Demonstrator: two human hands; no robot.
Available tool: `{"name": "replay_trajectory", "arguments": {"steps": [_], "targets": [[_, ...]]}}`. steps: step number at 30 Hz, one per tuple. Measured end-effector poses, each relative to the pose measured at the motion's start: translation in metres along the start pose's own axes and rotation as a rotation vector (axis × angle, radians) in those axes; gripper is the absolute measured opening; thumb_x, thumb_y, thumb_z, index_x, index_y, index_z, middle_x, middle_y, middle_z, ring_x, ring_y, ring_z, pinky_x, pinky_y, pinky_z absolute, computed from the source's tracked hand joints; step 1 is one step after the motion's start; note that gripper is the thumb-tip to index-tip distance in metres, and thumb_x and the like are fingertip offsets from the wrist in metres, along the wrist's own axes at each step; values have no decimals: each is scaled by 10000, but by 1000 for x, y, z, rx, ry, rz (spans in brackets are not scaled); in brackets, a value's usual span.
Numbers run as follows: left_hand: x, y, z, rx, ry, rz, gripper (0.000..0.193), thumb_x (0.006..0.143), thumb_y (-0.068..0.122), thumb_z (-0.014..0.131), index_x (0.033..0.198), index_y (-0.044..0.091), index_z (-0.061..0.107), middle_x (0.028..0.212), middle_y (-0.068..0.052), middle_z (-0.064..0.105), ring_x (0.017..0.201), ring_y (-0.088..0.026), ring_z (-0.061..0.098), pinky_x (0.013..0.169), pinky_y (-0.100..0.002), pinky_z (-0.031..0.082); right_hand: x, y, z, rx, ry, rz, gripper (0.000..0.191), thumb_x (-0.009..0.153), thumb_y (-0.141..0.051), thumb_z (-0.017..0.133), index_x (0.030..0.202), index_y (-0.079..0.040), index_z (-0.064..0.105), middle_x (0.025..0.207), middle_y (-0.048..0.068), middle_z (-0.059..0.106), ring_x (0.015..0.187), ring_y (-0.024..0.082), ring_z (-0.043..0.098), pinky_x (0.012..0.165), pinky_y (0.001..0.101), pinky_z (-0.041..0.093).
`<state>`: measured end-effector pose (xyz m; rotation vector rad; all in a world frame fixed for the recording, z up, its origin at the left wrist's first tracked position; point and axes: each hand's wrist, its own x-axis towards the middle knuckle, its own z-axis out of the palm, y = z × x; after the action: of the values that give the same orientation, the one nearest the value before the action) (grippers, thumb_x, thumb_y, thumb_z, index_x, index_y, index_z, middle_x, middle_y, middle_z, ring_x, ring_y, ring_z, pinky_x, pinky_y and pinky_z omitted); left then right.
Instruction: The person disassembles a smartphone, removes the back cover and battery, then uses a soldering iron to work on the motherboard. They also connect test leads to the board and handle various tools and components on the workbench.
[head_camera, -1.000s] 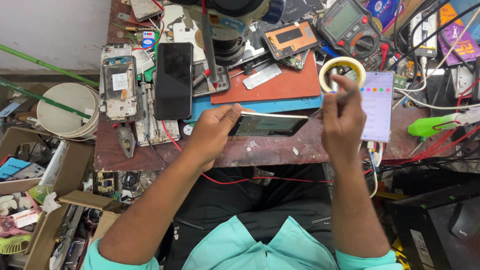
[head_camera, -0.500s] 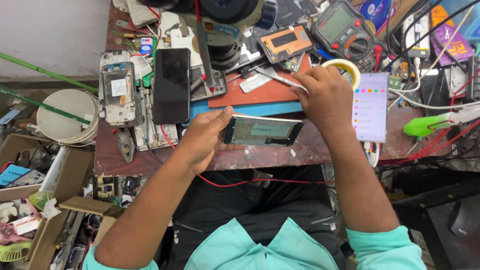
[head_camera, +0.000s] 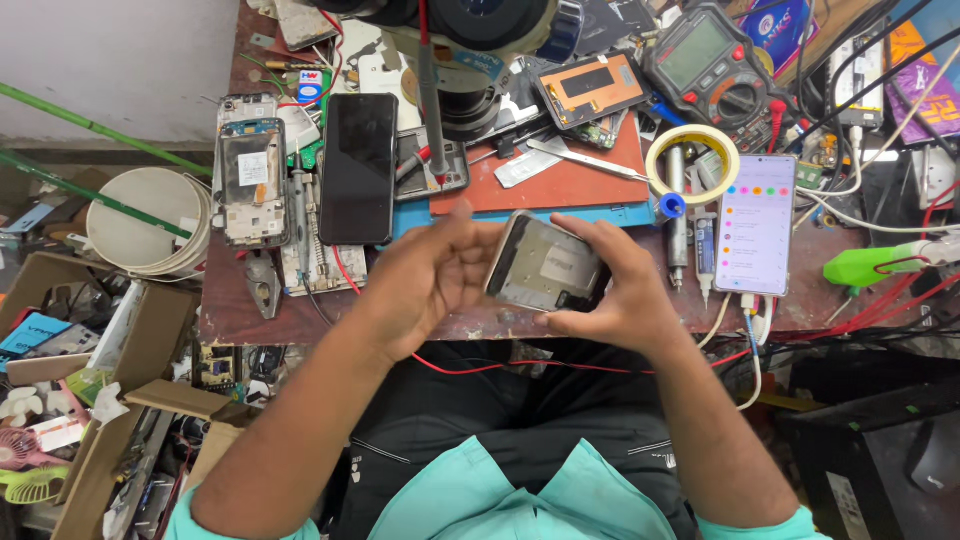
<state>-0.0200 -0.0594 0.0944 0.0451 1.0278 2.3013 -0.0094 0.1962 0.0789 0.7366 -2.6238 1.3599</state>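
Both my hands hold an opened phone body (head_camera: 545, 262) above the near edge of the workbench (head_camera: 280, 315), its grey inner side facing up. My left hand (head_camera: 430, 280) grips its left end with the fingers curled around it. My right hand (head_camera: 615, 285) cups its right end and underside. A roll of yellow tape (head_camera: 692, 165) lies just beyond my right hand, next to a lit phone (head_camera: 755, 225) with a white screen.
A black phone (head_camera: 357, 167) and a stripped phone frame (head_camera: 252, 183) lie at left. A red mat (head_camera: 560, 185) holds tweezers and parts. A multimeter (head_camera: 712, 62), cables, a green tool (head_camera: 875, 265), white plates (head_camera: 145, 222) and cardboard boxes (head_camera: 120, 400) surround the bench.
My right hand has come back from the tape and the mat to the phone body. The body has been turned and is now held in both hands.
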Motion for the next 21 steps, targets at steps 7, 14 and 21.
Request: {"name": "replay_trajectory", "arguments": {"steps": [7, 14, 21], "targets": [[11, -42, 11, 310, 50, 379, 506, 1034, 310, 635, 1392, -47, 613, 1260, -143, 706, 1124, -193, 693, 1013, -359, 561, -33, 13, 42, 583, 131, 293, 826, 772, -304, 886, 1427, 9, 494, 1245, 70, 638, 1149, 158, 608, 991, 318, 502], [22, -59, 0, 159, 175, 276, 473, 1034, 415, 594, 1102, -36, 721, 1016, -104, 732, 935, -174, 707, 897, -348, 588, -39, 29, 52, 575, 89, 428, 552, 891, -257, 786, 1323, 14, 576, 1128, 61, 698, 992, 111, 653, 868, 279, 551], [26, -58, -1, 124, 198, 154, 481, 1021, 448, 594, 1050, -19, 707, 986, -86, 717, 872, -148, 647, 799, -327, 528, -41, 32, 72, 836, 212, 395, 467, 946, -197, 685, 1348, 1, 550, 1169, 48, 677, 1043, 109, 636, 927, 281, 526]]}}
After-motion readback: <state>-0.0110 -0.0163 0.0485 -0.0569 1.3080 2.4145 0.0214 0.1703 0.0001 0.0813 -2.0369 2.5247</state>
